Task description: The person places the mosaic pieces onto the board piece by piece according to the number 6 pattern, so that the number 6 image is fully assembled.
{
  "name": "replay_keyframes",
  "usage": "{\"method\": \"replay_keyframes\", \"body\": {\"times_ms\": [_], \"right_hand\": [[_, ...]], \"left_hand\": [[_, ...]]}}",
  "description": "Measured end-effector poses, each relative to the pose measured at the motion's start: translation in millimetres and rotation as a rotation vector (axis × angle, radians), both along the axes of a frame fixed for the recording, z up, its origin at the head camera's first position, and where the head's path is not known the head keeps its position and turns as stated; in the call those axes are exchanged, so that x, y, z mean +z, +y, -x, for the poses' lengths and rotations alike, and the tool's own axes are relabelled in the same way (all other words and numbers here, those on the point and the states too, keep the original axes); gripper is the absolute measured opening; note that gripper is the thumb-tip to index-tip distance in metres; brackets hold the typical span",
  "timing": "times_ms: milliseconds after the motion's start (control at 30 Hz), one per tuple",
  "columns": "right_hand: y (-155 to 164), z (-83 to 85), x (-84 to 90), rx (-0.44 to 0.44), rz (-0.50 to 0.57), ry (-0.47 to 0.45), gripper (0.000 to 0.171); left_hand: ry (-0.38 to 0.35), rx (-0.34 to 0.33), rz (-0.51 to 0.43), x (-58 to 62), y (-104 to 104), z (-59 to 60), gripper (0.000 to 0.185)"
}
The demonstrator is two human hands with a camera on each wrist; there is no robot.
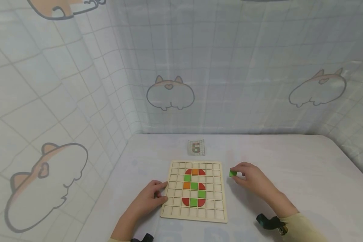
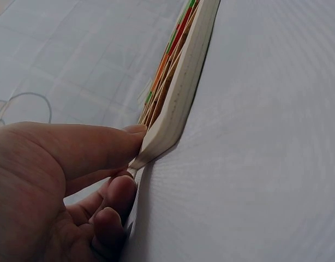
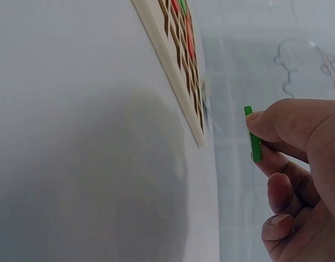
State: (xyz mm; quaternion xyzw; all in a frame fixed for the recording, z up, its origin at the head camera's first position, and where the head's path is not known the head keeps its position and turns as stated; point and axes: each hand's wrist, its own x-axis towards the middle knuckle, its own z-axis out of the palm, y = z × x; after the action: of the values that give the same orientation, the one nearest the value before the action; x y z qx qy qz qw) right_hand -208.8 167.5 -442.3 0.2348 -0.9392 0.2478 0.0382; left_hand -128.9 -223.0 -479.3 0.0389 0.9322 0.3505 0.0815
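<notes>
A pale wooden grid board (image 1: 214, 211) lies flat, with red rounded tiles (image 1: 201, 186), green square tiles (image 1: 194, 186) and orange square tiles (image 1: 186, 185) set in its middle cells. My left hand (image 1: 149, 198) rests at the board's left edge, thumb tip and index fingertip touching the rim some way apart; the other fingers are bent beneath. Off the board's right side, my right hand (image 1: 254, 179) pinches a green square tile (image 3: 253, 134) between thumb and fingertips. The tile is held above the table, seen edge-on in the right wrist view.
Behind the board lies a small paper card (image 1: 196, 148) printed with a blocky figure on a grid. A white cloth covers the table (image 1: 275, 151). Pale curtains (image 1: 230, 74) with grid lines and cartoon animals stand at the back and sides. Dark wrist-worn devices (image 1: 270, 223) sit near both sleeves.
</notes>
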Motion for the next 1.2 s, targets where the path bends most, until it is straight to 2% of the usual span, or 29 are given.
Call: {"method": "replay_keyframes", "body": {"times_ms": [200,367,700,1200], "right_hand": [[-22,-3.0,0.8,0.009,-0.029,-0.025,0.026],[-37,-5.9,-0.9,0.055,-0.021,-0.031,0.025],[-64,-11.3,-4.8,0.232,-0.007,0.02,0.025],[-99,-21.8,-11.5,0.35,-0.014,-0.004,0.025]], "left_hand": [[-0.001,0.003,0.006,-0.1,0,0.1,0.06],[-0.003,0.002,0.004,1.0,1,-0.5,0.06],[0.0,0.003,0.005,2.5,1,-0.7,0.061],[0.0,-0.005,-0.006,1.4,1,-0.8,0.06]]}}
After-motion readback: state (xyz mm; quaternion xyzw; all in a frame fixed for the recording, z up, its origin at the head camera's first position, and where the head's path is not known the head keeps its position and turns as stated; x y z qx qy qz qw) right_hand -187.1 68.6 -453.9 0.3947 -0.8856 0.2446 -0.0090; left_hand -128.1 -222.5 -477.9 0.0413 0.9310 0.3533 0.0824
